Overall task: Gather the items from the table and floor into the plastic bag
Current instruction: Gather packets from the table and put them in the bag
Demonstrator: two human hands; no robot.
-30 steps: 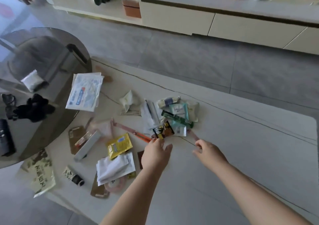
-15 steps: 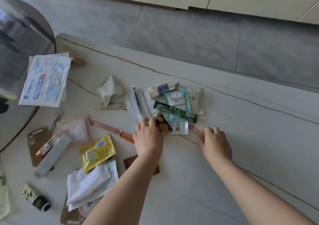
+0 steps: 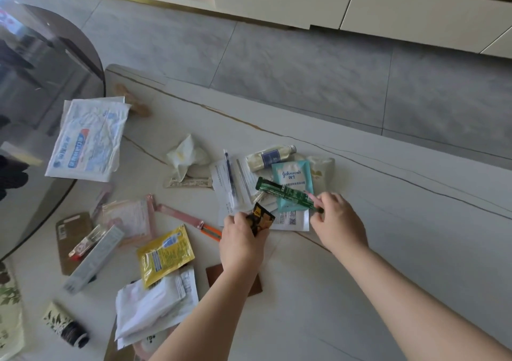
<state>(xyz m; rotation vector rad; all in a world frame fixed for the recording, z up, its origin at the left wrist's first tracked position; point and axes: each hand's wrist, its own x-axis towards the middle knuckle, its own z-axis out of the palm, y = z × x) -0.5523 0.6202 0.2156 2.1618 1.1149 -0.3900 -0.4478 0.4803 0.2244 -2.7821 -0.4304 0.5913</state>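
Cream table (image 3: 374,249) with thin gold veining, bearing a dark-green stick sachet (image 3: 285,193), teal sachet (image 3: 293,177), black-and-orange packet (image 3: 260,219), yellow pouch with blue label (image 3: 164,255), and white-blue printed bag (image 3: 88,141).

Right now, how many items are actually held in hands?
2. The left hand grips the black-and-orange sachet; the right hand pinches the green stick sachet by its near end. Anything under the palms is hidden.

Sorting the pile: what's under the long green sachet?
The green sachet lies across the teal Johnson's packet and white papers; anything beneath those is hidden.
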